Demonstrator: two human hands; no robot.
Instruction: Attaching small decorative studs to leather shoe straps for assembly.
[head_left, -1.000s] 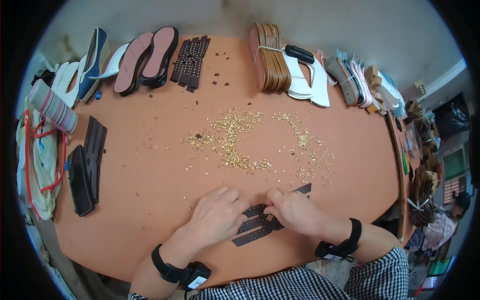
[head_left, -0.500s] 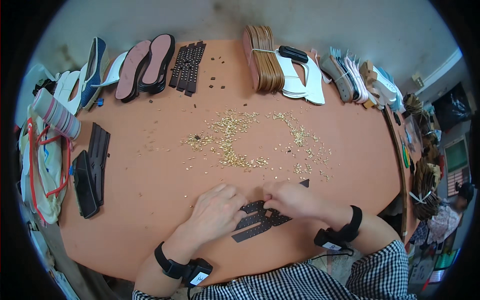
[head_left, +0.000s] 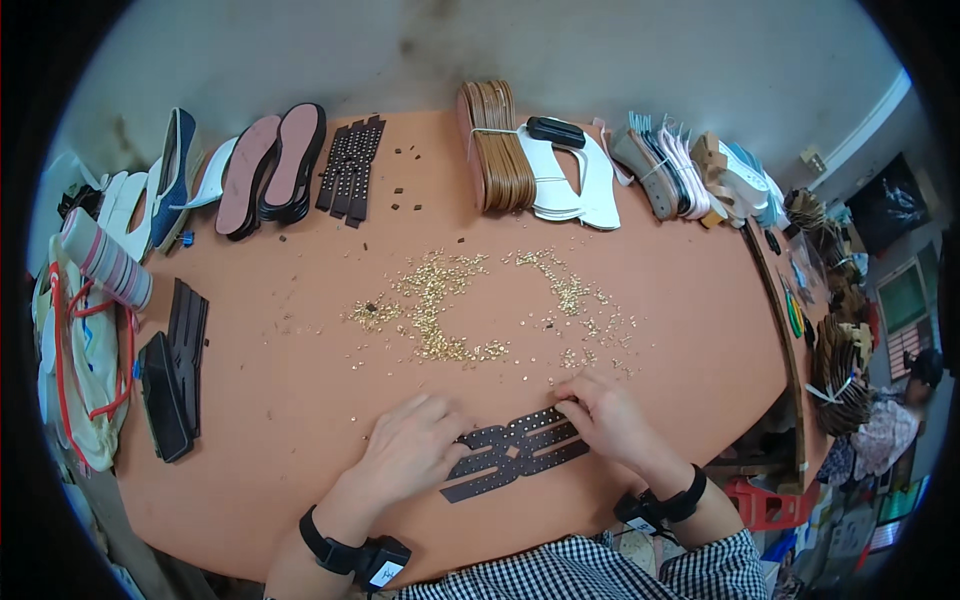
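A dark perforated leather strap piece lies flat on the orange table near its front edge. My left hand rests palm down on the strap's left end, fingers spread over it. My right hand sits at the strap's right end, fingertips pinched on its upper edge. A loose scatter of small gold studs spreads across the table just beyond both hands, with the nearest studs right above my right fingers.
Along the far edge stand pink shoe soles, studded dark straps, a banded stack of tan soles, white cut pieces and more sole bundles. Black strips and a bag lie at left.
Both hands shifted slightly on the strap, my right hand moving up to its right end near the studs. The strap stays flat on the table.
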